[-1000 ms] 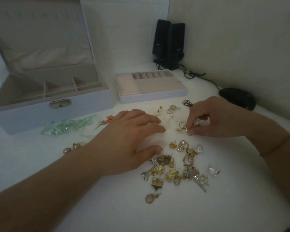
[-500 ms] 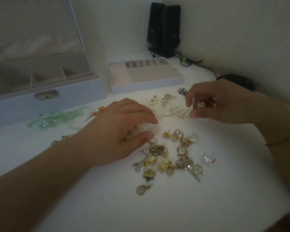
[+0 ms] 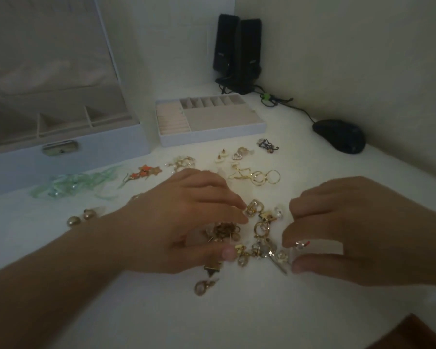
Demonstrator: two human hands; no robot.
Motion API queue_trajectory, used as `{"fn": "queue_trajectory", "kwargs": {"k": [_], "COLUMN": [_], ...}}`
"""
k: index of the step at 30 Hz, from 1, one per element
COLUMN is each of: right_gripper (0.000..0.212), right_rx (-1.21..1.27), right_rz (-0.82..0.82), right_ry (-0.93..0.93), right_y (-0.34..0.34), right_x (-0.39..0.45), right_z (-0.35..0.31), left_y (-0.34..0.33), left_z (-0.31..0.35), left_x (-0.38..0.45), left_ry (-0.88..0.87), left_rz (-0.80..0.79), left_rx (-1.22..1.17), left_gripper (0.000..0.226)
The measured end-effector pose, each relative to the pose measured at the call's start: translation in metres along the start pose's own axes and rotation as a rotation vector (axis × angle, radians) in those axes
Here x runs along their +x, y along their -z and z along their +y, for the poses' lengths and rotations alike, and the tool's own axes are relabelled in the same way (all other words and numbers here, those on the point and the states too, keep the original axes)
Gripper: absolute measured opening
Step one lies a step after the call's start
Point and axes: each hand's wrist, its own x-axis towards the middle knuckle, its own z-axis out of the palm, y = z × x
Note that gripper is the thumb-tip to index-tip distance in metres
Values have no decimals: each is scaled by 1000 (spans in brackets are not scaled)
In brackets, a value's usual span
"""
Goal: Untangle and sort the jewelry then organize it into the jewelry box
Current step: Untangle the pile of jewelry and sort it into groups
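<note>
Gold earring pile (image 3: 259, 238) lies partly hidden under your left hand (image 3: 186, 220), fingers spread wide; beside it, your right hand (image 3: 342, 230) pinches a small clear earring (image 3: 301, 244).

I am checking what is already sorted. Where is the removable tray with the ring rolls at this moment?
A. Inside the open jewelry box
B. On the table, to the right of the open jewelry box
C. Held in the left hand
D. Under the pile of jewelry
B: the tray stands alone on the white table, right of the open jewelry box, and its visible compartments look empty.
</note>
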Motion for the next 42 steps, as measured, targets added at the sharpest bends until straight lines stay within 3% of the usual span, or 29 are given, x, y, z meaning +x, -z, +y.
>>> {"fn": "queue_trajectory", "kwargs": {"k": [2,9,14,16,19,21,24,27,34,42], "right_gripper": [20,10,4,17,33,27,32,38,24,25], "right_rx": [-19,-163,-3,47,-92,-230,-398,-339,-4,-8], "right_rz": [-54,-1,49,172,318,343,409,417,485,487], "right_ry": [-2,100,27,-27,-177,-267,-217,-169,-134,-94], "right_y": [-4,-17,-4,9,13,0,-18,-23,-24,-38], "right_x": [4,9,8,14,35,47,55,53,54,59], "right_z": [-1,7,26,43,78,95,101,104,108,97], "left_y": [1,1,1,1,2,2,2,2,2,5], "left_z": [1,5,2,2,0,-1,-2,-2,-2,-3], "left_x": [0,-1,0,0,-2,-2,-2,-1,0,1], "left_ry": [-1,-3,12,19,27,33,42,44,51,32], "left_rz": [-16,-64,-11,-1,21,27,33,42,60,83], "left_rx": [13,-17,-71,-69,-69,-69,-85,-103,-111,-92], "left_gripper": [47,50,50,49,46,45,44,44,44,38]}}
